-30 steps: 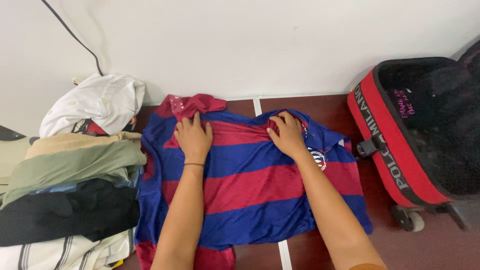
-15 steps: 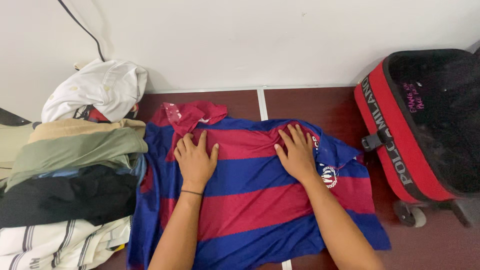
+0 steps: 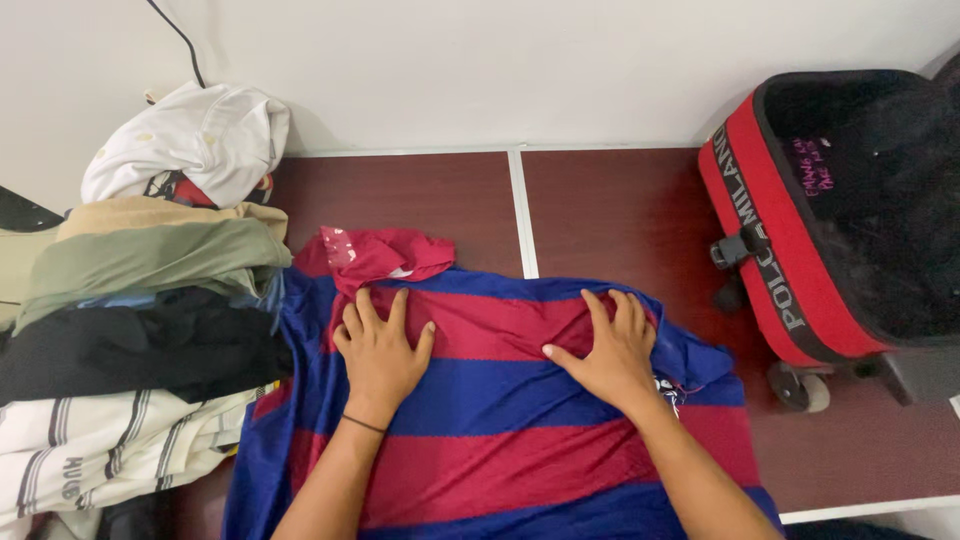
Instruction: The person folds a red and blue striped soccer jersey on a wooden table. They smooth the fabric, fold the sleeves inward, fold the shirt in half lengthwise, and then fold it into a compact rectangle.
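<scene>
Striped shirt (image 3: pixel 500 420) is spread on floor, centre-bottom of frame. Left hand (image 3: pixel 380 345) & right hand (image 3: pixel 612 350) are laid flat, fingers wide, holding nothing, prob. to keep fabric smooth.

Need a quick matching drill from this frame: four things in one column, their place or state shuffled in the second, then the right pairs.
Things:
1. striped shirt
2. suitcase
3. white garment
4. left hand

Places or states:
A. bunched against the wall, at the far end of the clothes pile
B. spread on the dark red floor under both hands
C. red and black, on wheels, at the right
D. flat on the shirt, thin dark band at the wrist

Pairs: 1-B, 2-C, 3-A, 4-D. The right hand also lies flat on the shirt.
</scene>
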